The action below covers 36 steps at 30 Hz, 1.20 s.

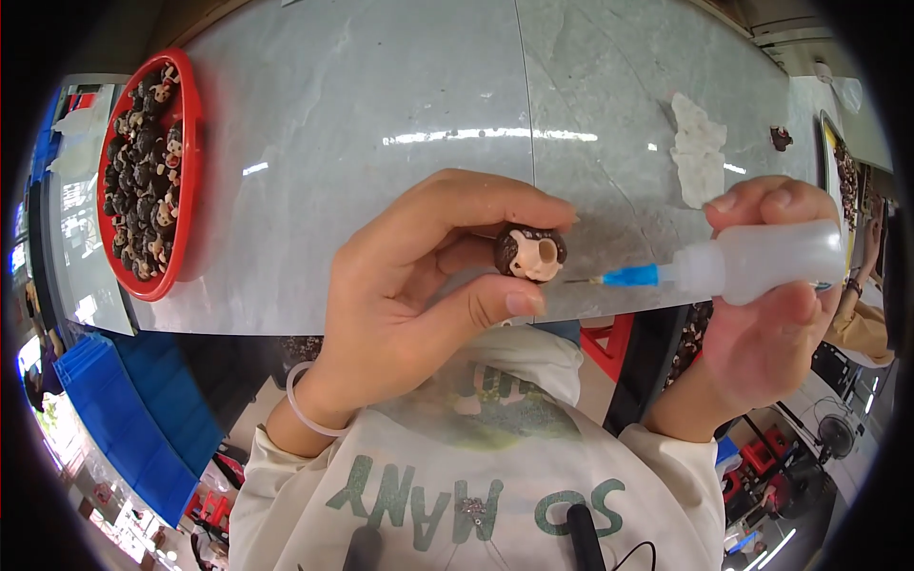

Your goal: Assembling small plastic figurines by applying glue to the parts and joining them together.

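Between the thumb and fingers of my left hand [400,285] is a small doll head [531,257] with dark brown hair and a pale face part. A round hole in it is turned to the right. My right hand [771,333] is wrapped round a translucent white squeeze bottle [762,262], held on its side. From its cap a blue needle tip [630,276] points left at the doll head, its thin needle ending a short way from it. The needle and the head look apart.
A red basin [195,181] full of similar dark-haired small heads stands at the left of the grey table [381,86]. Crumpled white tissue [698,147] lies at the right, with a small dark brown piece [781,139] beyond it. Blue plastic crates [133,409] stand below the table's left edge.
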Motion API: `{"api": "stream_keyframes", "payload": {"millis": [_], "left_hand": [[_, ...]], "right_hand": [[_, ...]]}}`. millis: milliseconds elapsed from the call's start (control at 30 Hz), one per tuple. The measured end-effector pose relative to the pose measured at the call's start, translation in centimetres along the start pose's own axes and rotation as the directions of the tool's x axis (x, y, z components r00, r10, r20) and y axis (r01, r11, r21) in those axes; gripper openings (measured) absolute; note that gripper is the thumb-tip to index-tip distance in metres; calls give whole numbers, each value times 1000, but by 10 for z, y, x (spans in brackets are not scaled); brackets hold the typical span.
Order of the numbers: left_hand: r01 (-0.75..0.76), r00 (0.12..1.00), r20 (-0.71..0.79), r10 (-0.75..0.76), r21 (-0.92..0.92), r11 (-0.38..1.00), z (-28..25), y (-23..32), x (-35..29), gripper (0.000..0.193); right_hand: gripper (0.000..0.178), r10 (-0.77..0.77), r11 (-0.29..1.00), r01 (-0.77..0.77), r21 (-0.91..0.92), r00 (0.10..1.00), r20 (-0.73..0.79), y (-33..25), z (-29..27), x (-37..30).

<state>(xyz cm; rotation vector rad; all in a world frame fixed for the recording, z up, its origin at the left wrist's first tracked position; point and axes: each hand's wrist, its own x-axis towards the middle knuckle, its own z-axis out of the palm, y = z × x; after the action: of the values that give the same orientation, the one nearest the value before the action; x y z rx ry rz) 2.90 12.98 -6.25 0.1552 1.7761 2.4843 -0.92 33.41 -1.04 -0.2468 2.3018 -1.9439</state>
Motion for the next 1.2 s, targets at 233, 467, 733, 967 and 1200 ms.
{"api": "stream_keyframes", "payload": {"millis": [233,467,733,967,1200], "left_hand": [[-1,1000,-8,1,13,1000,0,1,0,48],[32,999,-39,-31,26,999,2,1,1,48],[5,1000,-14,-4,53,999,3,0,2,45],[-34,999,18,33,95,995,3,-1,1,44],[-16,1000,4,16,67,998,3,-2,0,42]], "right_hand": [[59,-57,997,60,-52,997,51,-1,6,5],[59,-101,981,104,-164,995,24,-1,-1,-1],[59,-210,946,198,-257,978,-20,-1,1,-3],[59,-325,891,300,-340,945,-18,0,6,-6],[59,-442,812,399,-426,897,-2,0,12,-5]]}}
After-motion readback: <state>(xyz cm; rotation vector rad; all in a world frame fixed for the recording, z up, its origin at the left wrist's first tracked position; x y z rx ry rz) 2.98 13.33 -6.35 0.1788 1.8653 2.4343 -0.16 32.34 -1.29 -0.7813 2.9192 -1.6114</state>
